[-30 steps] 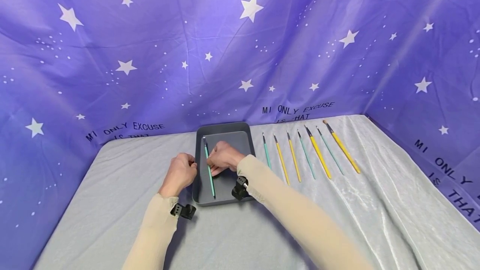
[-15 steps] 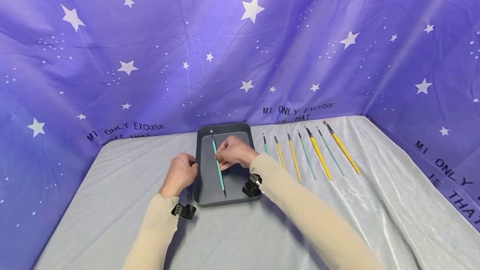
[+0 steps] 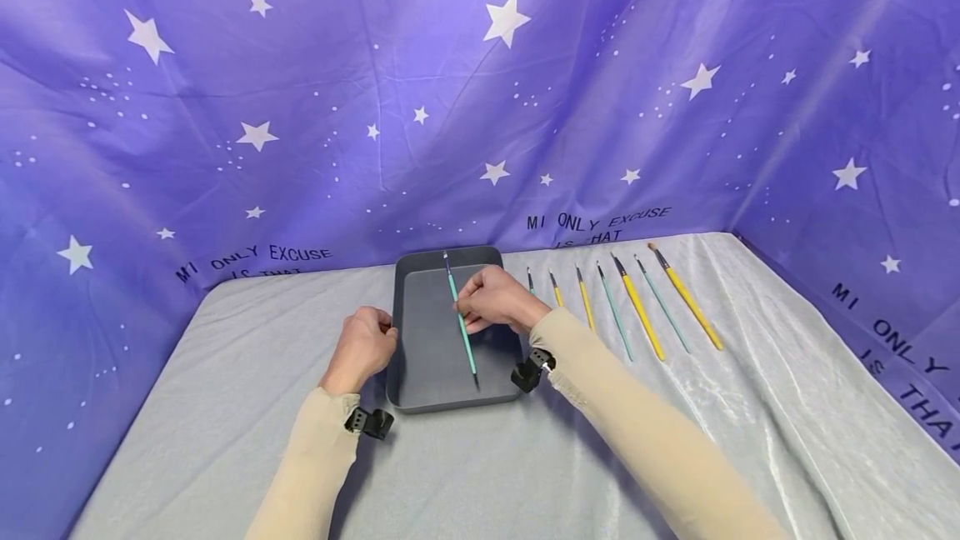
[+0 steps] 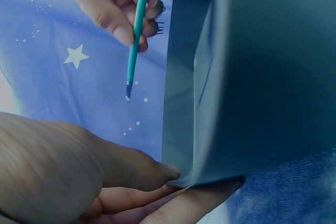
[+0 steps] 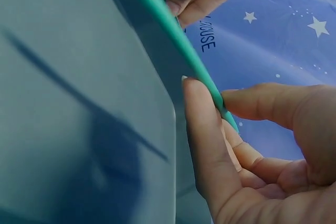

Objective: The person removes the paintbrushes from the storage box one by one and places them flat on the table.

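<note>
A dark grey rectangular tray (image 3: 423, 327) lies on the table. My left hand (image 3: 362, 348) pinches its left rim, thumb on the inner side and fingers outside, as the left wrist view shows on the tray wall (image 4: 262, 87). Above the tray, my right hand (image 3: 497, 300) holds a thin green paintbrush (image 3: 465, 338) between thumb and fingers near mid-handle, bristle end pointing away. In the right wrist view the green handle (image 5: 176, 35) stands clear of the tray floor (image 5: 47, 129) and casts a shadow there.
Right of the tray lies a row of several paintbrushes, among them a green one (image 3: 617, 315), a thick yellow one (image 3: 639, 311) and another yellow one (image 3: 688, 302). My right sleeve hides part of the row. A purple starry curtain (image 3: 315, 65) hangs behind the grey tablecloth (image 3: 247, 357).
My right hand has lifted the green paintbrush off the tray's left side and carried it rightward over the tray. My left hand has stayed at the rim.
</note>
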Available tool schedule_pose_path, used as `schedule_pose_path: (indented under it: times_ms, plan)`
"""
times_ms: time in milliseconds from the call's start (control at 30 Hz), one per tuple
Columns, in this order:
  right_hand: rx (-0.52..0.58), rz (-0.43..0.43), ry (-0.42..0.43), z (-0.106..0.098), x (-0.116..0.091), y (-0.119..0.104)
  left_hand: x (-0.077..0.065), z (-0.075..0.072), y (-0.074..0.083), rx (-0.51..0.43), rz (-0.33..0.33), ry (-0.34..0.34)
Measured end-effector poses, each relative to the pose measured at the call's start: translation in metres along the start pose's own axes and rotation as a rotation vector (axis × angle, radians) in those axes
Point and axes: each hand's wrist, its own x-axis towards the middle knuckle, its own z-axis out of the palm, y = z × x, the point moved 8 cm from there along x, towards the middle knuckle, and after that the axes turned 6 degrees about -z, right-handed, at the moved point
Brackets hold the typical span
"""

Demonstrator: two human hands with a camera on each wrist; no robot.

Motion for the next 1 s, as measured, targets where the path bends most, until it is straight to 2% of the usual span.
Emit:
schedule_pose_path:
  times_ms: [467, 1000]
  plan:
    - [0.036, -0.035, 0.021, -0.023, -0.014, 0.009, 0.000, 0.001, -0.001, -0.004, -0.011, 0.003]
    - [0.042, -0.015, 0.100, -0.052, -0.024, 0.024, 0.000, 0.000, 0.001, -0.019, 0.009, 0.016]
